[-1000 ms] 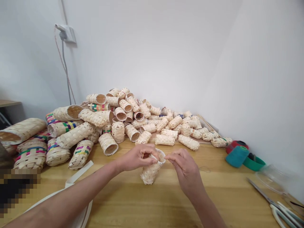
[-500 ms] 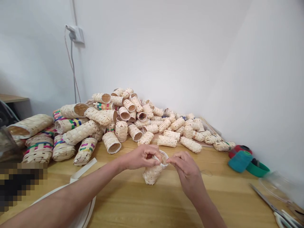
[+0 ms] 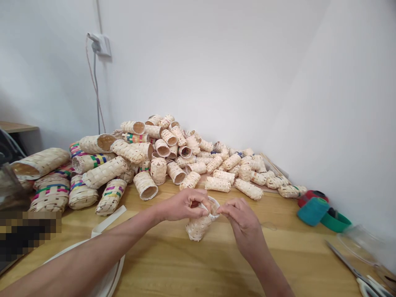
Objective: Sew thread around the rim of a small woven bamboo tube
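Note:
A small pale woven basket [image 3: 198, 228] stands tilted on the table, its white-edged mouth turned up and to the right. My left hand [image 3: 185, 205] pinches the rim at its left side, thumb outside and fingertips partly hidden. At the right side of that rim, the thumb and forefinger of my right hand [image 3: 243, 220] are pressed together. What they hold, if anything, is too small to make out. A thin curl of thread [image 3: 269, 225] lies just right of this hand.
A heap of woven baskets [image 3: 157, 165] fills the back of the wooden table [image 3: 173, 268]. To the right are a teal thread spool [image 3: 313, 210], a green ring [image 3: 336, 222], a clear plastic container [image 3: 359, 243] and scissors [image 3: 352, 270]. A white strip coil [image 3: 116, 274] lies front left.
Both hands stay at the basket's rim in almost the same pose. The camera view has shifted very slightly.

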A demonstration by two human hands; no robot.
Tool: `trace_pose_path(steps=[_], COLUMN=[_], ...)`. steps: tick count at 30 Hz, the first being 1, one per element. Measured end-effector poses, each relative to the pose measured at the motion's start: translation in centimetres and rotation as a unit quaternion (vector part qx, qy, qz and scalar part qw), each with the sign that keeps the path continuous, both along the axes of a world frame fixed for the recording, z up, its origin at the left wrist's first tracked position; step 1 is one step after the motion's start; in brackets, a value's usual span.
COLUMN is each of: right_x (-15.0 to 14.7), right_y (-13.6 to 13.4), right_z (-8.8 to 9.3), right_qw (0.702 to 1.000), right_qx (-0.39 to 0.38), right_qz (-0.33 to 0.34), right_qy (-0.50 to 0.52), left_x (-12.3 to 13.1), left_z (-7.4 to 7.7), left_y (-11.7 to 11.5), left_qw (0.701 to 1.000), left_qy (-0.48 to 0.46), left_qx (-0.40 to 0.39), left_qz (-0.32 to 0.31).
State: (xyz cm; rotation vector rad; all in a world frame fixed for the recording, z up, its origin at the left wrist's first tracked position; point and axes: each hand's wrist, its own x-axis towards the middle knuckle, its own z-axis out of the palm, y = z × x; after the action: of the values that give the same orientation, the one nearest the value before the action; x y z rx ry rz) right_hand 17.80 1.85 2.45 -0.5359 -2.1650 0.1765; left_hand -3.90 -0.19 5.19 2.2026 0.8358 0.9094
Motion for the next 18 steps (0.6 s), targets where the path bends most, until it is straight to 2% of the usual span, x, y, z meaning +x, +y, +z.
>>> trace_pose_path(steps=[9, 18], right_x=[-0.35, -0.17], right_y=[-0.31, -0.14], right_z=[-0.09, -0.29], right_qw=[0.999, 0.999], right_qx=[-0.03, -0.043], right_qz=[-0.005, 0.0], right_qy=[0.027, -0.003], left_x=[0.09, 0.2], left_z=[0.16, -0.02], left_y=[-0.16, -0.27], left_qw=[1.0, 1.0], left_qy=[0.009, 0.002], left_qx=[0.008, 0.002], left_qz=[-0.001, -0.017])
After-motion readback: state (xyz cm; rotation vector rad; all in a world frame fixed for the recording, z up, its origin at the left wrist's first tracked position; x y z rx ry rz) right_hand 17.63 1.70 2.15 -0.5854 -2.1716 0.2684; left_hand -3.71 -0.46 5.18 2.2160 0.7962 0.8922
